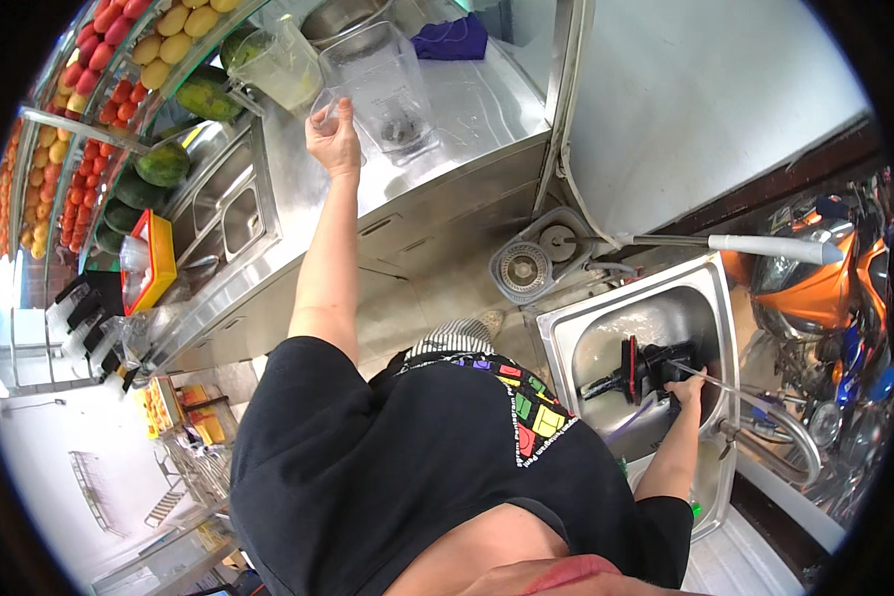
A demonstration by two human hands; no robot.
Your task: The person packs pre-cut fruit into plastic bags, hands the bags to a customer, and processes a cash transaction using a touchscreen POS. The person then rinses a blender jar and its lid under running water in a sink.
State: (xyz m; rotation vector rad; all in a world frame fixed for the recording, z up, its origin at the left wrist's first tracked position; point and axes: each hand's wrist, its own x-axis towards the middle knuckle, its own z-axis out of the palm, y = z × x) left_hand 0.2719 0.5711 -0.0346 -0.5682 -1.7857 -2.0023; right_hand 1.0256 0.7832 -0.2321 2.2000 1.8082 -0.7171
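On the steel counter (462,112), my left hand (334,141) is closed around the handle of a clear plastic blender jar (391,93). The jar lies tilted, with a dark fitting at its base. A second, cloudy jug (283,67) lies close to it, near a steel bowl (343,18). Over in the steel sink (641,320), my right hand (685,389) grips the edge of a black plastic part (659,365) with a red strip. Water runs from the curved steel tap (797,439) beside that hand. The fingertips are partly hidden.
A purple cloth (451,37) lies at the counter's back. Fruit shelves (112,45), watermelons (138,186) and a yellow-red bin (156,261) stand at left. A grey basin (544,253) sits on the floor between counter and sink; a grey-handled pole (760,246) crosses above. Motorbikes (804,276) stand right.
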